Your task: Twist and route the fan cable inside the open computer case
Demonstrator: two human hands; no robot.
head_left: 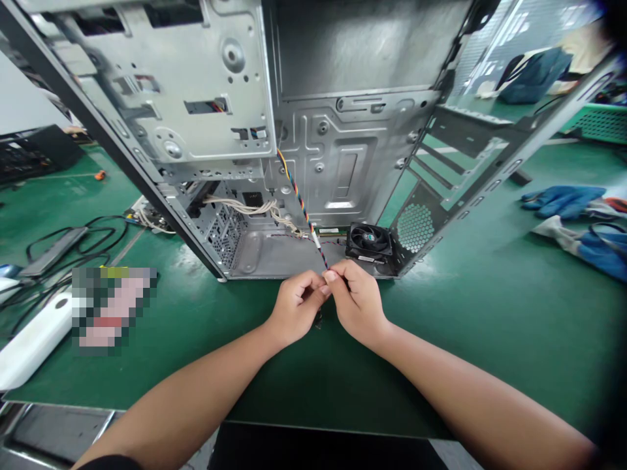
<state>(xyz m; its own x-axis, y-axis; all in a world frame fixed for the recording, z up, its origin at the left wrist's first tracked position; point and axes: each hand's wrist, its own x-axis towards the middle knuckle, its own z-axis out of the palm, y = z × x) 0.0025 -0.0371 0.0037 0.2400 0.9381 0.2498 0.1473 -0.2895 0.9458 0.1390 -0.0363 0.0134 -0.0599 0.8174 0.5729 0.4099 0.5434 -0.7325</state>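
A twisted multicoloured cable [302,207] runs out from behind the metal drive cage [206,85] of an open computer case [284,258]. My left hand [298,303] and my right hand [356,299] meet in front of the case, both pinching this cable between thumb and fingers. A dark end of the cable hangs below the left hand. Inside the case, a black fan [369,241] lies at the right of the floor. A bundle of pale wires [249,206] comes out on the left. The exact spot under the fingertips is hidden.
The case stands on a green table [490,313]. To the left are a power strip [55,251] with black cords, a long white object [36,343] and a blurred-out patch. Blue gloves [563,201] lie at the right, with a green basket [600,123] behind.
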